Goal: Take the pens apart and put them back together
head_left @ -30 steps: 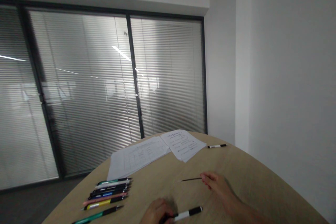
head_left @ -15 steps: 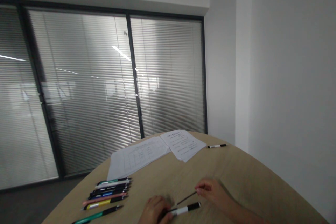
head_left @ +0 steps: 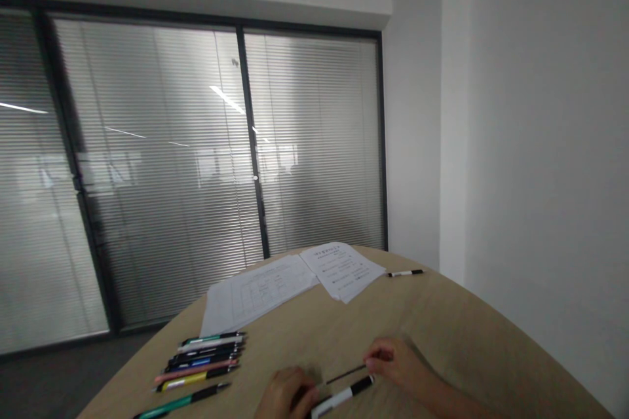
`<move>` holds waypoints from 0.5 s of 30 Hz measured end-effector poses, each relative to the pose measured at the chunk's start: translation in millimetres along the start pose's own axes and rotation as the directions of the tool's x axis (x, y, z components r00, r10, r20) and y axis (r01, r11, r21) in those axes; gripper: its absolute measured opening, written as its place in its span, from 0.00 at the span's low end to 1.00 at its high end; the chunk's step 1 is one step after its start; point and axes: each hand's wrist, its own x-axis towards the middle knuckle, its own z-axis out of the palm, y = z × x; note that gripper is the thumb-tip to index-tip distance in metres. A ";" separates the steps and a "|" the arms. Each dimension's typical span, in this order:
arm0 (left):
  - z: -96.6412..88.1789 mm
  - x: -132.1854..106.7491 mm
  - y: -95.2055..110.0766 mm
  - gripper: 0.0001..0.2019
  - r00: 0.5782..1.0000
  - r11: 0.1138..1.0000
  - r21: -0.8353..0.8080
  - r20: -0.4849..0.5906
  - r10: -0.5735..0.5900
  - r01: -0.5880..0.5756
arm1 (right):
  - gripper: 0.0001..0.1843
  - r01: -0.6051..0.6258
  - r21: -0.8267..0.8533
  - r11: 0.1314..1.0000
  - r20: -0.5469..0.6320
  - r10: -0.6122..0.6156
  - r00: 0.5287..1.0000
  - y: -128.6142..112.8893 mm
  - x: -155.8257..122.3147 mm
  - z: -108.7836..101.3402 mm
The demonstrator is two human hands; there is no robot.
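Observation:
A thin dark rod like a pen refill (head_left: 345, 375) runs out from the fingertips of my right hand (head_left: 396, 363), which is closed in a pinch. Its pale tip points toward my left hand (head_left: 289, 394). Just below the rod, a white pen with a black grip (head_left: 340, 400) lies slanted. Curled fingers and the thumb of my left hand close on the pen's left end, which is partly hidden. The pen's black end comes close to my right fingertips; whether they touch it I cannot tell.
Several pens (head_left: 196, 363) lie in a row at the left of the round wooden table (head_left: 295, 334), with a green pen (head_left: 181, 402) nearest. Printed sheets (head_left: 260, 291) and more paper (head_left: 344, 272) lie at the far edge, beside another white-and-black pen (head_left: 405, 273).
My right hand has dropped slightly, and the thin rod now lies flatter, its tip a little farther left. The pen's left end has moved slightly down and left with my left hand.

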 end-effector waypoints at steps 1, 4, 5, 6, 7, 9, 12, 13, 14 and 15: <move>0.1 0.8 -0.8 0.08 1.000 1.000 -0.001 -0.005 -0.022 0.022 | 0.13 -0.004 -0.001 1.000 0.006 0.004 1.000 0.1 0.0 0.2; 0.8 2.3 -2.8 0.09 1.000 1.000 -0.012 0.015 -0.004 0.004 | 0.13 -0.004 -0.006 1.000 0.013 0.004 1.000 -0.2 0.0 0.3; 1.2 2.3 -3.1 0.09 1.000 1.000 -0.017 0.020 0.023 -0.023 | 0.14 0.004 -0.013 1.000 0.014 -0.003 1.000 -0.8 -0.2 0.1; 1.6 2.1 -3.4 0.09 0.998 0.998 -0.023 0.022 0.052 -0.051 | 0.14 0.012 -0.023 1.000 0.018 -0.012 1.000 -1.5 -0.4 -0.1; 2.0 1.7 -3.7 0.10 0.997 0.997 -0.028 0.022 0.076 -0.075 | 0.14 0.020 -0.037 0.999 0.019 -0.019 1.000 -2.4 -0.7 -0.4; 2.9 0.7 -4.1 0.10 0.995 0.995 -0.040 0.022 0.096 -0.095 | 0.13 0.027 -0.069 0.997 0.017 -0.026 1.000 -3.9 -1.2 -0.7; 3.1 -0.3 -4.0 0.10 0.999 0.995 -0.085 0.016 0.050 -0.049 | 0.11 0.017 -0.079 0.997 0.004 -0.017 1.000 -4.6 -1.5 -0.5; 2.5 -0.3 -3.7 0.10 1.000 0.994 -0.108 0.009 0.019 -0.018 | 0.11 0.016 -0.067 0.998 -0.004 -0.016 1.000 -4.5 -1.5 -0.4; 1.5 -0.2 -3.1 0.10 1.000 0.991 -0.134 0.001 -0.020 0.019 | 0.11 0.018 -0.051 0.999 -0.013 -0.018 1.000 -4.3 -1.3 -0.4; 0.3 0.1 -2.5 0.10 0.998 0.985 -0.161 -0.005 -0.063 0.061 | 0.11 0.020 -0.035 0.999 -0.023 -0.021 1.000 -4.1 -1.1 -0.4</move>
